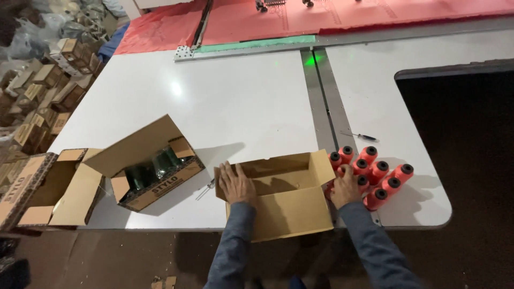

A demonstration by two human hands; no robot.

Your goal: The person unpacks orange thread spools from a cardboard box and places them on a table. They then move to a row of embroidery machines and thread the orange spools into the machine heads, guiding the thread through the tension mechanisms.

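An open, empty cardboard box [289, 206] sits at the near edge of the white table [235, 101]. My left hand [235, 183] lies flat on its left flap, fingers spread. My right hand [345, 187] rests on a cluster of several orange-red thread spools [375, 168] with black cores, just right of the box; its fingers curl over one spool, and whether it grips it is unclear.
A second open box [152, 166] holding dark green spools stands to the left, and another opened carton [48, 187] sits beyond it. A small screwdriver [360, 136] lies behind the spools. Stacked cartons [37, 91] fill the far left. Red fabric [332, 16] covers the table's far end.
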